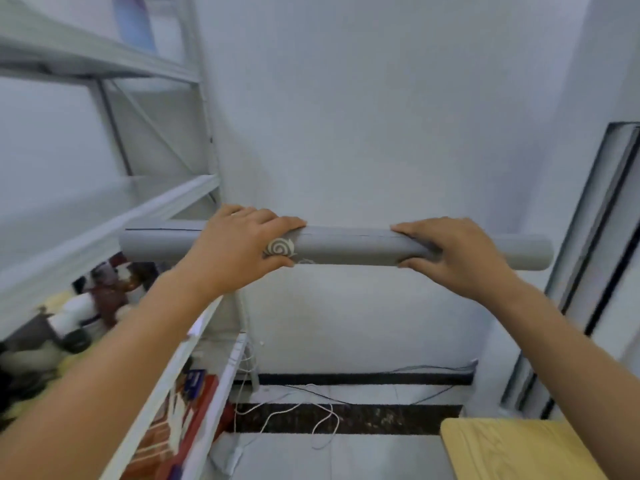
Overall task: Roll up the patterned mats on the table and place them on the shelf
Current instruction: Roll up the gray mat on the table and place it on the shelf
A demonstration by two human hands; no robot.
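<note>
Rolled grey mat (346, 245) is held level in mid-air w/ both hands, in front of the white wall, its left end just by the edge of the metal shelf unit (114, 220); not yet resting on any board. Left hand (239, 251) is wrapped over the roll left of centre, fingers curled on top, thumb under, right next to a pale spiral print (278, 247). Right hand (453, 252) is wrapped the same way nearer the right end. Both closed round the tube, not spread. Judging by the easy grip w/ no sag, the mat looks light and soft, prob. rubbery or foam, so fairly grippy but springy: the outer edge seam (346, 233) sits on top and could unroll if let go loose. Best hold is as now, two hands apart, pressing the seam down. Corner of the wooden table (512, 448) shows lower right, well apart from the roll.
</note>
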